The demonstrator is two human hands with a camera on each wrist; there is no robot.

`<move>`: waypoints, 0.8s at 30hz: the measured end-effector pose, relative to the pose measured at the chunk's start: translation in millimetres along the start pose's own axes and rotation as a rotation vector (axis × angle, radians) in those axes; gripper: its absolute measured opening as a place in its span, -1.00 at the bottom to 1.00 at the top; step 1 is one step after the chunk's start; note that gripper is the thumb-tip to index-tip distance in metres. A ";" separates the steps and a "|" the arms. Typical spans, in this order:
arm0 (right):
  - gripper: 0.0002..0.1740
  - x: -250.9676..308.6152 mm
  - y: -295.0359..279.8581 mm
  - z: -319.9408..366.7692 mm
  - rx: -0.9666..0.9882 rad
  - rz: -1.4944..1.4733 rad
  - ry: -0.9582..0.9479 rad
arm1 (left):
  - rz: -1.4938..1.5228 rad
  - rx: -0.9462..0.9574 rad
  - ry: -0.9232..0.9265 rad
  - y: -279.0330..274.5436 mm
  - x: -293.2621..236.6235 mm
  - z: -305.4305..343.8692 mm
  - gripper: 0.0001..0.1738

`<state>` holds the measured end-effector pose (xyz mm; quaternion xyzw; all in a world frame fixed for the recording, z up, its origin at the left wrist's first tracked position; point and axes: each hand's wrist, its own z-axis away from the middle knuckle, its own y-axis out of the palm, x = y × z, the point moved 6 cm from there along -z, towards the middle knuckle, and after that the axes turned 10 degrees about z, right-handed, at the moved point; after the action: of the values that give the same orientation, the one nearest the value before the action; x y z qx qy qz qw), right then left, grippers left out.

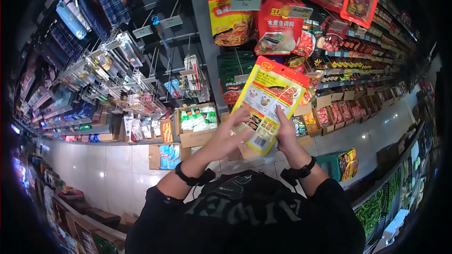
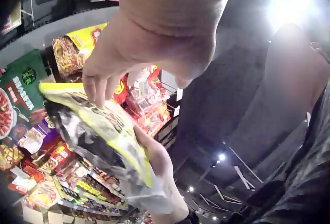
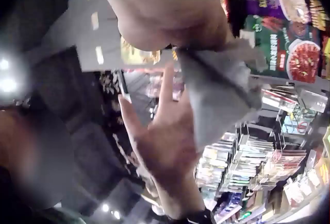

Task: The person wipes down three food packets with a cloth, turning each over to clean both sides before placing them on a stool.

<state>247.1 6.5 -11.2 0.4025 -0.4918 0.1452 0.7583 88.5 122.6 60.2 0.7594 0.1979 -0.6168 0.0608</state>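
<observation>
A yellow and red food packet (image 1: 269,103) is tilted in front of the body, its printed panel with a barcode facing up. My right hand (image 1: 286,131) grips its right edge, thumb over the printed side; the other fingers are hidden behind it. My left hand (image 1: 230,134) is at the packet's lower left, fingers spread. In the left wrist view, my left fingertips (image 2: 100,92) touch or nearly touch the packet (image 2: 111,123). Crumpled greyish film (image 3: 219,92) hangs by my right hand (image 3: 170,13) in the right wrist view, with my left hand (image 3: 170,136) spread beyond it.
Hanging seasoning packets (image 1: 280,26) fill the rack ahead, with boxed goods (image 1: 198,117) low along the shelves. Hooks of small wares (image 1: 127,51) are on the left. A green basket (image 1: 329,164) with packets stands at right, near green vegetables (image 1: 376,211).
</observation>
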 end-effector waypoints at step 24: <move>-0.51 26.2 -61.9 38.6 0.036 0.471 -0.056 | 1.594 -0.099 -0.364 16.1 66.4 27.7 -0.18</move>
<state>273.4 -66.4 -10.1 0.2941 -0.5904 0.3155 0.6822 79.9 113.6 -12.4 0.5565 -0.3873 -0.4926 0.5456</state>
